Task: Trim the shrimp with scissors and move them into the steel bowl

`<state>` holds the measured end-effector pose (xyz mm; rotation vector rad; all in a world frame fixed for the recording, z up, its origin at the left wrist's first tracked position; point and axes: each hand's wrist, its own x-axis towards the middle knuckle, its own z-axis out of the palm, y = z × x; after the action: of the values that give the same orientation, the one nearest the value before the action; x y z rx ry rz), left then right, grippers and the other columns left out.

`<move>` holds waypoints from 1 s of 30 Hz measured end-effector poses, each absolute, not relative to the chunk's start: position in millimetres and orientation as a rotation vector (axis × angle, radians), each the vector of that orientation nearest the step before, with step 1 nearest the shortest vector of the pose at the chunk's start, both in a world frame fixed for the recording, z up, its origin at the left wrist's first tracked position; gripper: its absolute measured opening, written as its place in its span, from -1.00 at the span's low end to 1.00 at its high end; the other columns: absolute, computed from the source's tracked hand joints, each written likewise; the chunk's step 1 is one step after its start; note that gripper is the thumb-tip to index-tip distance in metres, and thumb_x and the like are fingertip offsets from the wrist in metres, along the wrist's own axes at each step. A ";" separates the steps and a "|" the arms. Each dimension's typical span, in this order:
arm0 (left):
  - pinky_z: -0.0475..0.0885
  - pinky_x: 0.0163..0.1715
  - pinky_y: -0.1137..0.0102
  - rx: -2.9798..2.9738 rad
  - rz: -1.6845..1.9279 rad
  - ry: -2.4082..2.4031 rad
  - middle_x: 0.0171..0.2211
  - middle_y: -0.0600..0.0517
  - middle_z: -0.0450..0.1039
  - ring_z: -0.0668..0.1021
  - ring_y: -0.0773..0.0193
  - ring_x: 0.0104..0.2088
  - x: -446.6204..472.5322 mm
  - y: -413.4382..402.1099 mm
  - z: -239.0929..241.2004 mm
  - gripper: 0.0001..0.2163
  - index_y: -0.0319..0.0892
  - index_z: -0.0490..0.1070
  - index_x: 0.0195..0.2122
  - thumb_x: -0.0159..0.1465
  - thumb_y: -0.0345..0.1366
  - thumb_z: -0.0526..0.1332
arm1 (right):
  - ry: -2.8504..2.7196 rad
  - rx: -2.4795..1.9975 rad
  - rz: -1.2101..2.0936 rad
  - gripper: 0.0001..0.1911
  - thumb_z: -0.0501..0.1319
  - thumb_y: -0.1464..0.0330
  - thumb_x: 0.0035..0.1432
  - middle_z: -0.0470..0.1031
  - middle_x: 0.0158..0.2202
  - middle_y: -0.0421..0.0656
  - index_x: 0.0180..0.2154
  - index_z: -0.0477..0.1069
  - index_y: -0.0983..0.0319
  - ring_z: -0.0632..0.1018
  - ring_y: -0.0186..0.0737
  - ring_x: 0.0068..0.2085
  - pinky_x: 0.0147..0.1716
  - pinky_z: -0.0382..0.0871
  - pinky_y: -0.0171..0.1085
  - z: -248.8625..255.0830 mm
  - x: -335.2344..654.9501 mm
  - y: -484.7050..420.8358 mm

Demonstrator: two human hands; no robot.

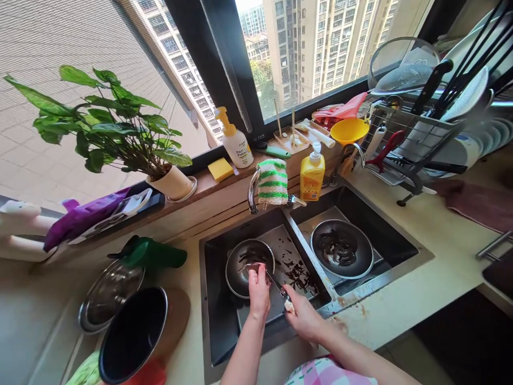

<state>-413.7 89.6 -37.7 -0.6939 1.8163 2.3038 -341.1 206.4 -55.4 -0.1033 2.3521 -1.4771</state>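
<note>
My left hand (259,291) is over the left basin, its fingers closed on a small dark piece above a round black pan (236,280). Dark, wet-looking strips lie inside that pan and are scattered over the basin floor. My right hand (303,316), near the basin's front edge, is closed around a slim dark handle (276,280) with a shiny part. This handle slants up toward the left hand; whether it belongs to the pan or a separate tool, I cannot tell. Something small and white shows at the right fingers. A second black pan (342,249) with dark strips stands in the right basin.
A striped cloth (272,182) hangs over the faucet (252,195). A yellow soap bottle (312,174) stands behind the sink. Left of it are a deep pot (134,334), a glass lid (112,294) and a potted plant (172,184); a dish rack (417,144) stands right.
</note>
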 end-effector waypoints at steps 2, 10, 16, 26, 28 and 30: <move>0.25 -0.50 0.53 -0.721 2.311 1.841 -0.41 0.13 0.31 0.37 0.42 -0.45 -413.2 92.2 -38.1 -0.70 -0.13 0.20 -0.38 0.02 -0.06 0.24 | 2.364 -0.079 -1.454 -0.41 0.00 0.54 -0.10 0.45 -0.21 -0.07 0.05 0.10 0.28 0.46 -0.23 -0.23 -0.26 0.24 -0.35 -58.5 -339.9 206.1; 0.18 -0.57 0.53 -0.689 2.267 1.889 -0.50 0.16 0.26 0.31 0.45 -0.56 -414.7 102.5 -41.2 -0.69 -0.13 0.19 -0.42 0.01 -0.06 0.25 | 2.353 0.063 -1.463 -0.48 0.00 0.54 -0.06 0.48 -0.28 -0.07 0.01 0.18 0.28 0.47 -0.25 -0.31 -0.36 0.21 -0.37 -70.1 -335.8 205.8; 0.11 -0.64 0.54 -0.693 2.220 1.884 -0.55 0.18 0.24 0.26 0.49 -0.61 -411.5 105.3 -50.8 -0.68 -0.15 0.18 -0.47 0.00 -0.05 0.26 | 2.369 0.153 -1.415 -0.60 0.03 0.51 -0.03 0.49 -0.34 -0.10 -0.09 0.27 0.25 0.46 -0.26 -0.35 -0.39 0.17 -0.38 -77.5 -338.6 208.0; 0.28 -0.49 0.53 -0.595 2.331 1.691 -0.42 0.11 0.35 0.38 0.48 -0.51 -409.1 72.9 -49.1 -0.72 -0.20 0.36 -0.28 0.01 -0.21 0.30 | 2.642 0.141 -0.925 -0.34 0.14 0.42 -0.09 0.42 -0.18 -0.03 0.11 0.09 0.23 0.42 -0.07 -0.19 -0.24 0.16 -0.24 -54.9 -331.7 249.3; 0.31 -0.44 0.53 -0.539 2.337 1.669 -0.37 0.09 0.37 0.42 0.46 -0.46 -407.3 68.7 -46.4 -0.73 -0.19 0.36 -0.26 0.02 -0.25 0.30 | 2.764 0.145 -0.803 -0.31 0.15 0.43 -0.12 0.39 -0.14 0.05 0.12 0.08 0.31 0.37 0.01 -0.13 -0.16 0.14 -0.16 -58.2 -319.6 262.7; 0.34 -0.37 0.51 -0.490 2.333 1.666 -0.31 0.08 0.37 0.45 0.44 -0.42 -404.7 66.2 -44.8 -0.74 -0.17 0.35 -0.25 0.03 -0.28 0.29 | 2.856 0.131 -0.720 -0.34 0.15 0.46 -0.15 0.37 -0.12 0.08 0.07 0.14 0.34 0.35 0.04 -0.11 -0.11 0.12 -0.10 -64.6 -307.1 274.2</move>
<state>-404.7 66.2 -44.8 -0.4898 1.6659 2.3329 -307.1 274.2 -64.6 0.1310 2.8561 -0.7198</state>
